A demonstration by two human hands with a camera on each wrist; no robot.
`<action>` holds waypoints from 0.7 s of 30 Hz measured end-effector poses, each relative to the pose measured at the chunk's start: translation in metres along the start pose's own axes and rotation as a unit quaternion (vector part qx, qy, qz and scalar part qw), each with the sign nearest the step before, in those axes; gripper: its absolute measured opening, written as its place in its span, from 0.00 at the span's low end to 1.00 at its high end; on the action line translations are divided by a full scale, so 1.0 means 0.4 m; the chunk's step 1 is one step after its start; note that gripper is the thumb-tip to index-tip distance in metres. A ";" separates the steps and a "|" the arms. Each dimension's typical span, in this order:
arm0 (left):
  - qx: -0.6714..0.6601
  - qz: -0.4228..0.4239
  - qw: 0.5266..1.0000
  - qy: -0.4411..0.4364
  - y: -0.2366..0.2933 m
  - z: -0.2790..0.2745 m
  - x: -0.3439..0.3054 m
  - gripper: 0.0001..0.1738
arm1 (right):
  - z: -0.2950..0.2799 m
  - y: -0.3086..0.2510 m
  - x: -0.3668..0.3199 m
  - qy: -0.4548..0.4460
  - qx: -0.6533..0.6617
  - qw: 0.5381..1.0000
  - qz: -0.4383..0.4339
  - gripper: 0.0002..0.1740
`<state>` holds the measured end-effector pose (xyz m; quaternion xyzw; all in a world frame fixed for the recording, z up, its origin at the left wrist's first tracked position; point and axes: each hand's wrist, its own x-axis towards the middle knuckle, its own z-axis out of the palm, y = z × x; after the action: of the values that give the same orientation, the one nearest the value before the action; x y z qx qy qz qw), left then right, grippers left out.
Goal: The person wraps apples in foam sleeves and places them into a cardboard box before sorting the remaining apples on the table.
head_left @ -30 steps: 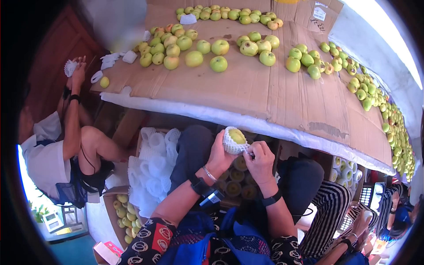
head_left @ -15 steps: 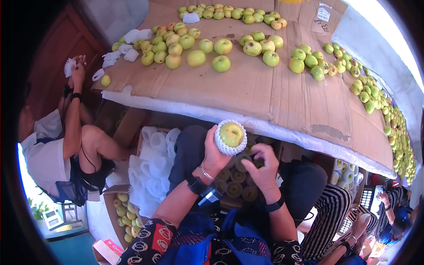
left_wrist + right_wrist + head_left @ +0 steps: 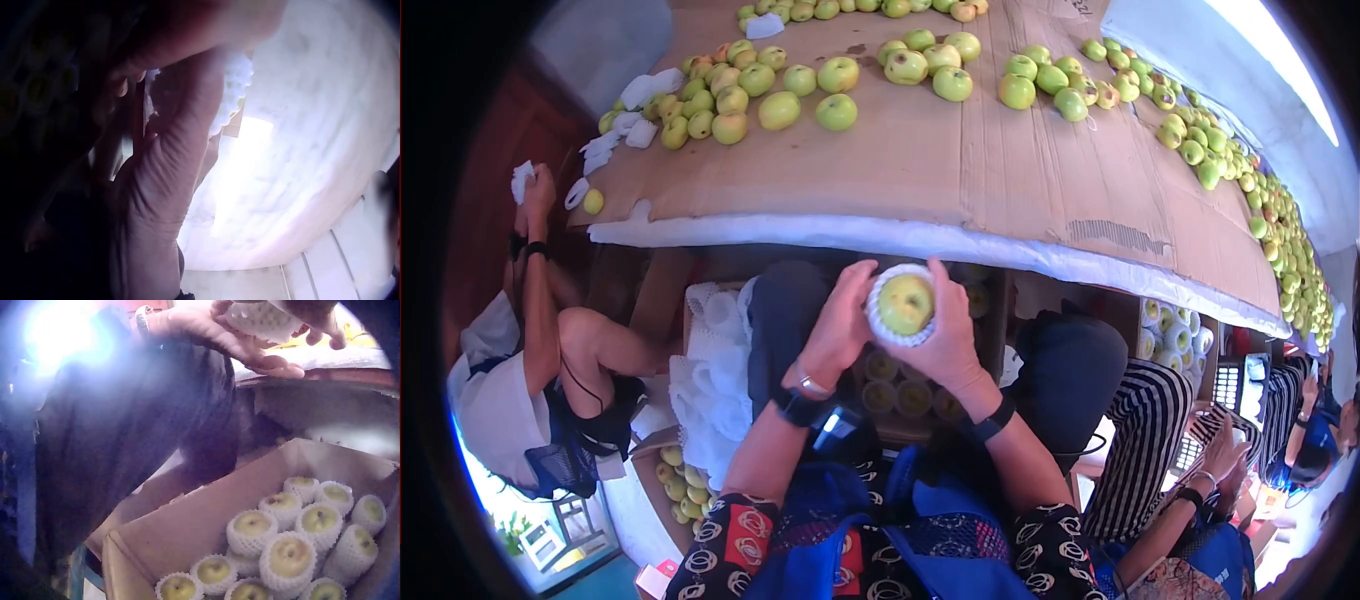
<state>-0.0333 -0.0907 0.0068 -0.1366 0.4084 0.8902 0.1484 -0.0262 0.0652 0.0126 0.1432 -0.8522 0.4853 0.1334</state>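
Observation:
Between my two hands, in the head view, a yellow-green apple [image 3: 906, 303] sits in a white foam net sleeve [image 3: 900, 338], its end facing up. My left hand [image 3: 837, 318] cups its left side; the right wrist view shows left fingers [image 3: 275, 364] reaching along beneath the sleeved apple. My right hand [image 3: 946, 338] grips the right and near sides, thumb across the front of the sleeve. The left wrist view is dark and glaring, with a strip of the net [image 3: 234, 87] showing past a hand.
A cardboard box [image 3: 181, 531] of netted apples lies below my hands. Foam nets [image 3: 715, 385] are heaped at left. The cardboard-covered table [image 3: 880, 165] ahead bears many bare apples [image 3: 837, 112]. People sit on both sides, one person's hand [image 3: 540, 195] holding white foam.
The right hand first worked at the net's edge, drew away, then came in against the sleeved apple, which is now between both hands. The head view has shifted.

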 end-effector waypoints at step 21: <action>0.233 -0.175 0.948 -0.129 -0.048 -0.065 -0.190 0.57 | -0.038 0.020 -0.219 -0.318 0.450 0.742 0.383 0.29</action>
<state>0.0471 -0.1102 0.0050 -0.0513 0.5516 0.7404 0.3806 0.0532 0.0922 -0.0183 -0.0060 -0.5109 0.7487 -0.4223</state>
